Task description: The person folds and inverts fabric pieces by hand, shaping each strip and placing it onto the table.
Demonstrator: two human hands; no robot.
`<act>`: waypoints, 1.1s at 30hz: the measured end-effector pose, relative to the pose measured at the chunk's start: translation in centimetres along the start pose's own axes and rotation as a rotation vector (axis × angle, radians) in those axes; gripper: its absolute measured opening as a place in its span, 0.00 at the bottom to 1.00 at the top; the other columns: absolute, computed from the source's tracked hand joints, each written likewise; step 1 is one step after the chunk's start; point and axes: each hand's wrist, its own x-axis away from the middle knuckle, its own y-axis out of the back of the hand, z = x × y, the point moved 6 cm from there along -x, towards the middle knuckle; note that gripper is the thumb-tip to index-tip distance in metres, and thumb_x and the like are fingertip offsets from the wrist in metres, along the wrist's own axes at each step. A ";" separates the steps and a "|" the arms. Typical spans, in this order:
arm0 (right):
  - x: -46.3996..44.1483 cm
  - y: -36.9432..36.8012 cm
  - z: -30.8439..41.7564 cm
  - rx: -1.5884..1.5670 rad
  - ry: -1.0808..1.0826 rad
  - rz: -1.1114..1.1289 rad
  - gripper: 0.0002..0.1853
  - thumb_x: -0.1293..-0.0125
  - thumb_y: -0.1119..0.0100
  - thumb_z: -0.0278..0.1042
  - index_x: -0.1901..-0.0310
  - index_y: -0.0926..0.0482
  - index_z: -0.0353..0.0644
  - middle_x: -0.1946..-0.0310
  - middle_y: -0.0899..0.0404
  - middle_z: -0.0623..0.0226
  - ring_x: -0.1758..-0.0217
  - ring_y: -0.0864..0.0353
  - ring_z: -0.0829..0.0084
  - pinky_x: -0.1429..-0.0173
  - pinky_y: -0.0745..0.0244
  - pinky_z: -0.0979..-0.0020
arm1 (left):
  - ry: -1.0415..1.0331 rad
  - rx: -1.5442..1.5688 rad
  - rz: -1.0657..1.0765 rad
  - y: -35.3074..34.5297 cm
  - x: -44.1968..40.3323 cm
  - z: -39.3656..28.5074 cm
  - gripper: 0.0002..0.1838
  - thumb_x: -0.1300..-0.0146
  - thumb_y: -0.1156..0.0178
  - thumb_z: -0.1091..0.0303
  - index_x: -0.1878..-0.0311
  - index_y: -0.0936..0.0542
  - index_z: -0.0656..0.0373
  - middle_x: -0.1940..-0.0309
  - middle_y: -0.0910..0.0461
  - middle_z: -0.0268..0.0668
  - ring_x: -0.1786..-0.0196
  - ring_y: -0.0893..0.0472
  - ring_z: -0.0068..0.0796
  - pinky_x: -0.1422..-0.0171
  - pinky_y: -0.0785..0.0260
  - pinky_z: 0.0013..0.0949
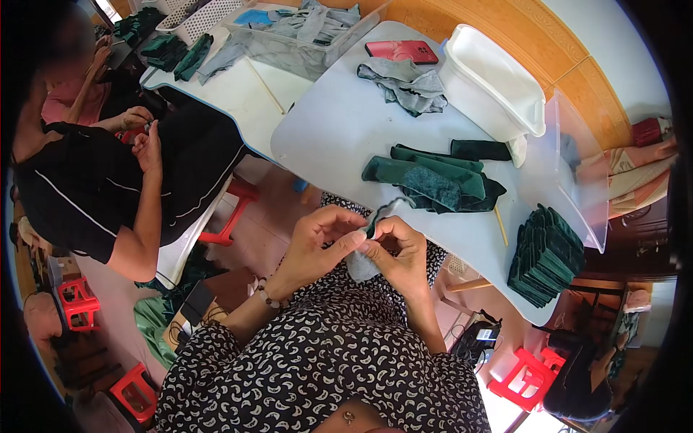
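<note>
Between my two hands, just over my lap, is a small piece of fabric (362, 268), grey on one side with a dark green edge. My left hand (323, 242) pinches it from the left with thumb and fingers. From the other side, my right hand (399, 258) grips it, the two thumbs nearly touching. Part of the fabric is hidden behind the fingers. On the table just beyond lie loose dark green velvet pieces (433, 180). To the right of them stands a neat stack of green velvet pieces (546, 256).
On the white table (317, 130) are crumpled grey fabric pieces (404, 85), a red phone (401, 51), a white bin (491, 83) and a thin stick (501, 226). A clear box of grey cloth (303, 54) stands farther back. A co-worker in black (108, 180) sits at left.
</note>
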 end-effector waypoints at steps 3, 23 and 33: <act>0.1 0.1 0.7 0.064 -0.034 0.005 0.11 0.39 0.26 0.25 0.67 0.23 0.40 0.76 0.25 0.81 0.74 0.31 0.91 0.71 0.38 0.84 | 0.058 0.061 0.099 0.2 -0.3 0.4 0.10 0.32 0.35 0.74 0.50 0.19 0.67 0.54 0.19 0.35 0.52 0.20 0.19 0.45 0.26 0.26; -0.1 -0.4 -0.3 0.019 0.045 -0.135 0.03 0.34 0.36 0.22 0.63 0.21 0.38 0.71 0.23 0.78 0.69 0.29 0.88 0.62 0.33 0.82 | -0.142 -0.226 -0.105 1.1 -0.1 -0.7 0.09 0.38 0.32 0.73 0.56 0.20 0.61 0.66 0.17 0.30 0.62 0.19 0.15 0.57 0.24 0.24; -0.1 -0.9 -1.2 0.182 0.091 -0.208 0.02 0.33 0.38 0.22 0.62 0.22 0.37 0.72 0.24 0.78 0.70 0.30 0.88 0.64 0.36 0.83 | -0.083 -0.499 -0.106 1.0 -0.9 -0.8 0.11 0.38 0.33 0.71 0.54 0.19 0.63 0.67 0.19 0.32 0.64 0.20 0.18 0.61 0.27 0.24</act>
